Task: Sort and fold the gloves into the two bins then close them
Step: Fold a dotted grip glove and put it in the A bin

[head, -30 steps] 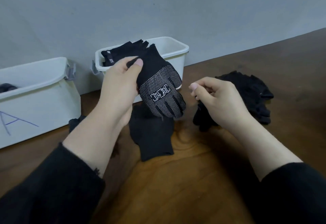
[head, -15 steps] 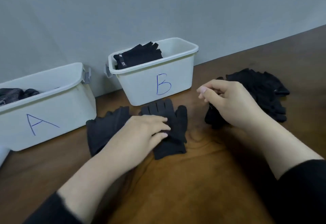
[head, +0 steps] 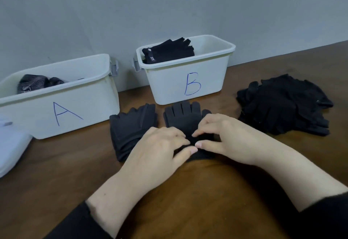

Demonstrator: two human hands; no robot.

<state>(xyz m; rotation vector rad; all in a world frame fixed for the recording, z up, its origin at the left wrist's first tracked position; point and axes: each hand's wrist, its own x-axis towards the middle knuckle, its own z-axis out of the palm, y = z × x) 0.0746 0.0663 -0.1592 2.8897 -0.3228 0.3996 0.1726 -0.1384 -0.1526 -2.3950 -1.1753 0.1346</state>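
Now the right hand [head: 224, 139] is joining the left hand [head: 160, 150] on the black glove [head: 185, 118] lying near bin B [head: 188, 80] — fingertips of both pressing it, lightly curved, gripping nothing. Folding is starting; next, I judge, the cuff needs lifting over.

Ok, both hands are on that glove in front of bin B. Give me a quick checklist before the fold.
1. Glove lies flat on the table, fingers toward bin B: ok.
2. Left hand and right hand both rest on its cuff end: ok.
3. Second glove lies beside it, apart, not caught under the hands: ok.
4. Bin B open with room beside the gloves already inside: ok.
5. Which bin this glove belongs in: cannot tell.
6. Unsorted pile sits to the right, away from the fold: ok.
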